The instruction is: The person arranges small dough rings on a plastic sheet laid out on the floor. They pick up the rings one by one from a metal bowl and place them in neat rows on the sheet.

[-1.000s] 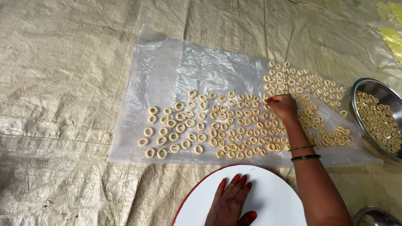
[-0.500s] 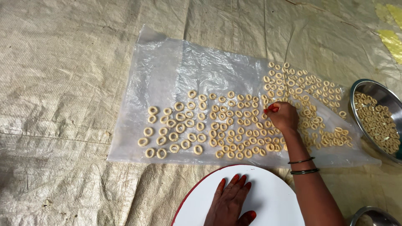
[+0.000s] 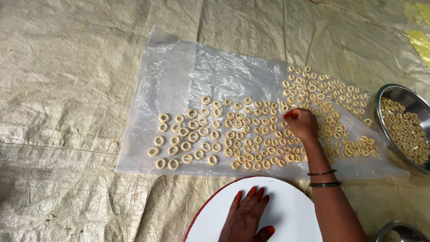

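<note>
Several pale dough rings (image 3: 210, 134) lie in rows on a clear plastic sheet (image 3: 179, 67) spread over a woven tarp. My right hand (image 3: 303, 124) rests on the sheet in the middle of the rings, its fingertips bunched down on a dough ring. Two dark bangles sit on that wrist. My left hand (image 3: 248, 217) lies flat, fingers spread, on a white round plate with a red rim (image 3: 291, 210) at the bottom of the view. A denser patch of rings (image 3: 327, 89) lies beyond and to the right of my right hand.
A steel bowl (image 3: 394, 94) holding more rings stands at the right edge. Another steel vessel's rim (image 3: 398, 231) shows at the bottom right. The beige woven tarp (image 3: 67, 89) covers the ground all around, with a yellow patch (image 3: 419, 40) at the top right.
My right hand has drawn slightly toward me across the rings, fingertips staying down on the sheet. My left hand has stayed flat on the plate.
</note>
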